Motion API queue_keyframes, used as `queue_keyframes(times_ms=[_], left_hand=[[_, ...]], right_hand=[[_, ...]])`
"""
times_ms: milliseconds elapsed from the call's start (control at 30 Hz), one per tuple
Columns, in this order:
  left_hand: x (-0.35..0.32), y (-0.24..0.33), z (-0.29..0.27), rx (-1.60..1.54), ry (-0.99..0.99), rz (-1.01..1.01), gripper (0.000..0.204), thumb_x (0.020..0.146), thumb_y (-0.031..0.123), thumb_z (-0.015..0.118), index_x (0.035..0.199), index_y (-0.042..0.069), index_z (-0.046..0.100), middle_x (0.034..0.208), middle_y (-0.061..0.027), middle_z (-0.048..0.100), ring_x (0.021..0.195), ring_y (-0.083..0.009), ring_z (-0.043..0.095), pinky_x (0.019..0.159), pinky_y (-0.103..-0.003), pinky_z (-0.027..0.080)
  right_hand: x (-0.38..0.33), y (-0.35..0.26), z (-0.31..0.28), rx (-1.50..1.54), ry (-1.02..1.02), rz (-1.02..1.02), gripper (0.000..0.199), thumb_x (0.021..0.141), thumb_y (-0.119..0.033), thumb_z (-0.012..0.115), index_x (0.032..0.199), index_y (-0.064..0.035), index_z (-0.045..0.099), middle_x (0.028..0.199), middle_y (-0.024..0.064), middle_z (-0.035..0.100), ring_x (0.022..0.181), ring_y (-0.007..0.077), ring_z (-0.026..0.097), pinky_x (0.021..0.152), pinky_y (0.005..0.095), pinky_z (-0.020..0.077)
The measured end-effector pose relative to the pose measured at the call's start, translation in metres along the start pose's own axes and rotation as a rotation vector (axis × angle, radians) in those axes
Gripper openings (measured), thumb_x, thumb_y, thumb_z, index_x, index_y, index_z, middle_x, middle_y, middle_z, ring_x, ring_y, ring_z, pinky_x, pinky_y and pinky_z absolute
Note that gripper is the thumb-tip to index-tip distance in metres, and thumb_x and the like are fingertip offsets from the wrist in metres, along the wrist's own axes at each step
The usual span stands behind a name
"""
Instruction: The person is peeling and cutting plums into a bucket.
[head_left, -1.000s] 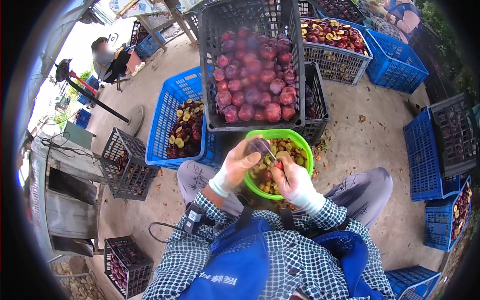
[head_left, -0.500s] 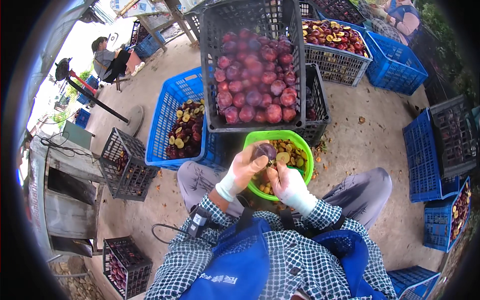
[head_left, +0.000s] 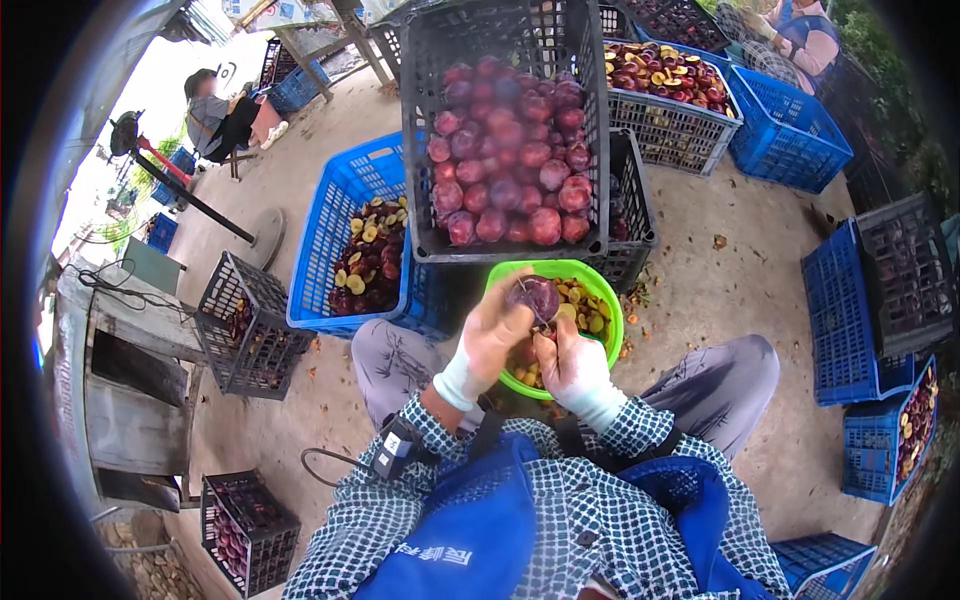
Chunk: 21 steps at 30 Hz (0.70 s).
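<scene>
My left hand (head_left: 484,340), in a pale glove with the fingers uncovered, is closed around a dark purple plum (head_left: 535,298). Close against the plum's lower right side, my right hand (head_left: 573,371) has its thumb and fingers pinched together. A bit of green shows beside those fingers, but what they grip is hidden. Both hands are above the near side of a bright green basin (head_left: 617,325), which contains yellow and reddish cut plum pieces (head_left: 585,305).
Beyond the basin, a tilted black crate (head_left: 428,240) holds whole plums. A blue crate (head_left: 340,322) of cut plums stands to its left. More crates, blue (head_left: 835,310) and black (head_left: 250,330), line both sides. Two people sit farther off, at upper left (head_left: 215,115) and upper right.
The plum has turned slightly in my left hand, showing more of its purple skin. My right hand stays pressed near it. The surroundings look the same.
</scene>
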<state>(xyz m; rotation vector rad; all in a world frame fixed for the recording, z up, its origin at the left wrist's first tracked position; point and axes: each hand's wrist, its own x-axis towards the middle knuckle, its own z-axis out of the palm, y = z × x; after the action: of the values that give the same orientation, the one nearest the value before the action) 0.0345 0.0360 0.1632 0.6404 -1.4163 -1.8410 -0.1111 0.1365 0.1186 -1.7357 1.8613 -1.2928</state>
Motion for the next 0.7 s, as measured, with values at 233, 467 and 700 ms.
queue_keyframes(times_ms=[233,467,700], left_hand=[[0.002,0.0,-0.014,0.654,0.017,0.26,0.084,0.102,0.047,0.085,0.159,-0.004,0.051,0.141,-0.0094,0.07,0.133,-0.0201,0.066,0.116,-0.038,0.052],[-0.006,-0.027,-0.015,0.266,0.147,0.123,0.074,0.101,0.046,0.086,0.149,-0.002,0.057,0.13,-0.0114,0.072,0.121,-0.0213,0.071,0.108,-0.036,0.056],[0.002,-0.044,-0.032,0.518,0.152,0.106,0.054,0.111,0.039,0.075,0.146,0.0,0.061,0.134,-0.0109,0.073,0.12,-0.0244,0.072,0.105,-0.039,0.058]], right_hand=[[-0.004,0.008,0.005,0.087,0.007,0.021,0.028,0.108,-0.022,0.07,0.123,0.0,0.062,0.081,0.0224,0.074,0.068,0.0468,0.073,0.059,0.0525,0.0585],[-0.004,-0.001,0.008,0.317,-0.043,0.138,0.029,0.111,-0.029,0.068,0.123,-0.0033,0.065,0.083,0.0163,0.073,0.066,0.0379,0.072,0.059,0.0465,0.0563],[0.01,-0.021,-0.022,0.494,-0.144,0.306,0.026,0.11,-0.027,0.068,0.115,-0.0015,0.068,0.082,0.0128,0.069,0.069,0.0297,0.07,0.064,0.0403,0.0539]])
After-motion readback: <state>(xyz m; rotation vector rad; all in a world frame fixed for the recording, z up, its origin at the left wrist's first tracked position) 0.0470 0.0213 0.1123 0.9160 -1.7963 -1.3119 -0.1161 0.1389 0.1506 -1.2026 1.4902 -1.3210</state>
